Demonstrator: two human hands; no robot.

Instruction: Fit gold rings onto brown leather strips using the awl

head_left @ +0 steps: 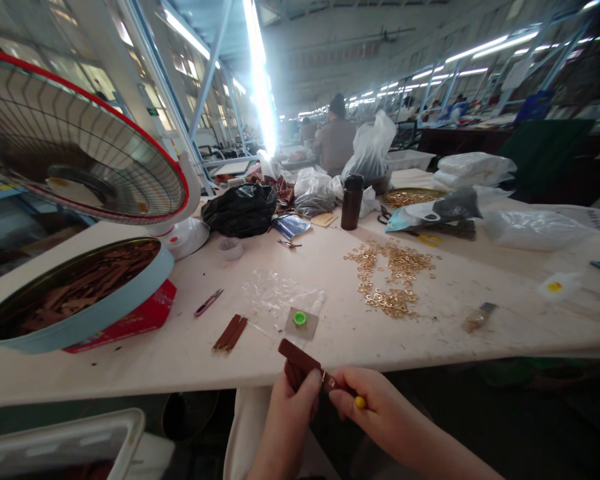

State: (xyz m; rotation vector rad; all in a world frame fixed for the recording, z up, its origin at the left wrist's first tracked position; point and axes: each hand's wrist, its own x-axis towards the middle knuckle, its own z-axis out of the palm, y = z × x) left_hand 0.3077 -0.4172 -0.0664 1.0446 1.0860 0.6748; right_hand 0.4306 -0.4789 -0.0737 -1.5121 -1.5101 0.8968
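Note:
My left hand (294, 399) is closed round a brown leather strap (300, 356), whose flat end sticks out up and to the left over the table's front edge. More brown strap shows folded under my thumb. A small metal ring (325, 377) sits on the strap between my hands. My right hand (363, 397) pinches the strap's other end, and a yellow-tipped thing (361, 403) pokes out between its fingers; the rest of that is hidden. Beyond my hands lie a pair of finished-looking brown straps (229, 333) and a green cap (299, 319) on a grey square.
A blue-rimmed round tin (125, 297) of brown strips stands left on a red box, beneath a fan (80, 147). Loose gold rings (393, 300) are spread right of centre. Thread snips (209, 303), a dark bottle (351, 203), a black bag (243, 208) and plastic bags lie farther back.

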